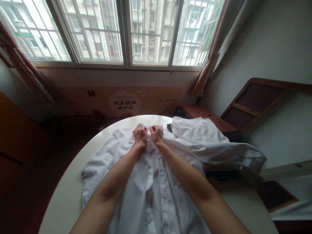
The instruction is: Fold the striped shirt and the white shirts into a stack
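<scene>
1. Bare forearms stretch over a white shirt (151,185) lying flat on a round table (65,191).
2. Left hand (140,135) and right hand (156,134) pinch its collar, fingers closed.
3. Another white garment (212,146) lies just beside.

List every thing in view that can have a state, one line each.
White shirt: spread flat on the table, front up, placket closed as far as shows.
Left hand: closed on the shirt near the collar.
Right hand: closed on the shirt near the collar, beside the left.
Second white garment: crumpled, unfolded, at the table's right edge.
Table: partly covered by the garments.
Curtains: drawn aside.
Window: appears shut.
</scene>
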The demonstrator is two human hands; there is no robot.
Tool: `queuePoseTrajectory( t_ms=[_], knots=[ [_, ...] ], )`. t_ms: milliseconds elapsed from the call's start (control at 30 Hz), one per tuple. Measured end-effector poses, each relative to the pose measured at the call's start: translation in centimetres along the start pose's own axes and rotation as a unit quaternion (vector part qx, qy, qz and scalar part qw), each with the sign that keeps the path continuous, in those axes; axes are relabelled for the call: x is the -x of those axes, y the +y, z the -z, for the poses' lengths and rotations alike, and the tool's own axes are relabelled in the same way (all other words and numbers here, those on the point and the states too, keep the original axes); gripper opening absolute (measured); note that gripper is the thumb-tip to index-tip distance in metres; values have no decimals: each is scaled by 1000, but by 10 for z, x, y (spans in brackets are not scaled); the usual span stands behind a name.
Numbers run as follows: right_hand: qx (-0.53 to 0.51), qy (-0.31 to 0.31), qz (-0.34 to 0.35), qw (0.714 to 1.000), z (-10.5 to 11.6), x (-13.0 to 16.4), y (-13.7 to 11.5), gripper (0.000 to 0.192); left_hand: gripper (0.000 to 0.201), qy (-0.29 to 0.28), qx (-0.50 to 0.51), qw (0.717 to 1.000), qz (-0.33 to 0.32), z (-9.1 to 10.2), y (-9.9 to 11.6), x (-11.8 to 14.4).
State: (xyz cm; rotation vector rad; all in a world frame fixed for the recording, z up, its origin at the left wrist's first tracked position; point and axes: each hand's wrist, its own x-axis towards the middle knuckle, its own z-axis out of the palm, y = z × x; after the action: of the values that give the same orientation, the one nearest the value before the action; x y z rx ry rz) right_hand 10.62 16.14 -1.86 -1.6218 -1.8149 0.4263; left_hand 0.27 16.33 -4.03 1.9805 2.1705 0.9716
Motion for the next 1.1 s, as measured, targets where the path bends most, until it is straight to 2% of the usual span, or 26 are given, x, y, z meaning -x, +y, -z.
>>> queuePoseTrajectory(
  t_ms=[133, 300, 467, 667, 767, 933, 1100],
  knots=[
    [-43, 36, -18, 998, -6, 7, -2, 26, 27, -21, 49, 999, -7, 2, -2, 5],
    [-80, 49, -48, 994, -7, 5, 7, 21, 25, 1, 102, 994, -38, 1, -6, 3],
    [-164, 58, -58, 983, -13, 0, 17, 25, 26, 9, 75, 995, -67, 6, -5, 9],
    [-183, 140, -27, 973, -18, 6, 15, 24, 29, 62, -4, 997, -48, 13, -1, 15],
    [-175, 125, 8, 977, -20, 8, 12, 17, 23, 76, 14, 994, -76, 11, -2, 15],
    [-156, 110, 0, 982, -19, 8, 13, 14, 14, 80, 58, 988, -118, 7, -7, 13],
    [-205, 94, 15, 974, -20, 5, 19, 16, 14, 90, 45, 982, -162, 5, -12, 11]
  ],
)
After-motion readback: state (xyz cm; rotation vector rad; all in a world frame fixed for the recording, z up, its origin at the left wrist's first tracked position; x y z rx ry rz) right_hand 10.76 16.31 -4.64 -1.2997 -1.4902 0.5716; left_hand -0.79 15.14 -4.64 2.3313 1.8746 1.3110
